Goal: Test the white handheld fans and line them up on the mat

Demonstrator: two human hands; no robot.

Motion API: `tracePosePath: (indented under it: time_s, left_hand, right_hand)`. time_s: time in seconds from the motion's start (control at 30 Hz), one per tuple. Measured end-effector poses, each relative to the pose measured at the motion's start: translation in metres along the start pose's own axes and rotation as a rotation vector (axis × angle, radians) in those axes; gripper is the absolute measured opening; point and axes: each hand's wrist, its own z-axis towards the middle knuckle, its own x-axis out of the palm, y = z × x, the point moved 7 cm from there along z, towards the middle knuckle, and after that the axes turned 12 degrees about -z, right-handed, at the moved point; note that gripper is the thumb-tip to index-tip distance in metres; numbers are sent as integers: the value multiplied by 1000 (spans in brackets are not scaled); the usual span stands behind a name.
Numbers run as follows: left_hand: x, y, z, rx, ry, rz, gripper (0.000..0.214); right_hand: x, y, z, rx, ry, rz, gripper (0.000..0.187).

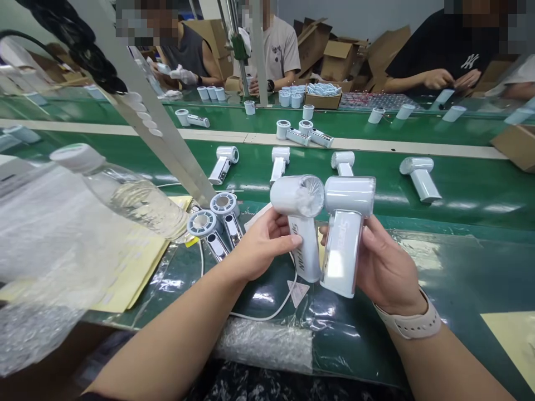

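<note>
My left hand point(267, 242) grips a white handheld fan point(304, 250) by its handle, the thumb lying across the printed lettering. Side by side with it, a second white handheld fan point(345, 245) is in my right hand point(388, 267), whose fingers wrap round the handle from behind. Both fans are held upright, heads at the top, above the green mat. The two heads are very close; I cannot tell if they touch. Left of my left hand lie two fans with round grilles facing up, one fan point(204, 223) and another fan point(225, 206).
Several fans, one a white fan point(422, 175), lie on the green conveyor point(376, 206). A slanted metal post point(167, 133) rises at left beside a clear bottle point(137, 195) and bubble wrap point(37, 267). A white cable point(267, 317) crosses the mat. Co-workers point(276, 50) sit opposite.
</note>
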Motion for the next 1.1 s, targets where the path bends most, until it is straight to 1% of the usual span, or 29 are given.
tracePosePath:
  time_s: [0.07, 0.2, 0.37, 0.47, 0.53, 0.6, 0.67, 0.73, 0.8, 0.83, 0.9, 0.97, 1.03, 1.07, 1.1]
  left_hand:
    - [0, -1, 0, 18, 3, 28, 46]
    - [-1, 4, 1, -18, 24, 64, 57]
    - [-6, 5, -1, -31, 9, 126, 77]
    - [-3, 4, -2, -31, 44, 171, 74]
    - [2, 2, -3, -21, 84, 236, 63]
    - [6, -5, -5, 50, 104, 391, 45]
    - [11, -16, -8, 192, 126, 615, 36]
    - [19, -26, -14, 383, 168, 821, 33]
    - [27, -33, -21, 585, 225, 963, 30]
    - [30, -36, -24, 678, 251, 1008, 28]
    - [36, -38, -30, 806, 303, 1075, 27]
    - [41, -41, -33, 848, 329, 1136, 26]
    - [44, -45, -35, 807, 350, 1159, 16]
    - [45, -48, -37, 764, 375, 1094, 12]
    - [44, -53, -40, 714, 393, 962, 17]
  right_hand:
    - [0, -1, 1, -3, -4, 2, 51]
    - [1, -6, 1, 13, -7, 75, 55]
    - [2, -7, 0, -31, -48, 20, 51]
    - [-1, -11, -1, -52, -68, -2, 46]
    - [-6, -14, -2, -80, -91, -39, 43]
    - [-12, -11, -4, -145, -133, -148, 42]
    - [-15, 2, -7, -281, -162, -294, 50]
    - [-10, 21, -12, -474, -151, -409, 56]
    - [0, 38, -18, -655, -116, -463, 53]
    - [4, 43, -20, -716, -101, -471, 50]
    - [10, 47, -23, -766, -78, -475, 45]
    - [9, 47, -26, -751, -67, -509, 47]
    - [-4, 50, -30, -725, -104, -608, 50]
    - [-14, 55, -33, -711, -137, -656, 45]
    - [-26, 62, -36, -707, -177, -685, 35]
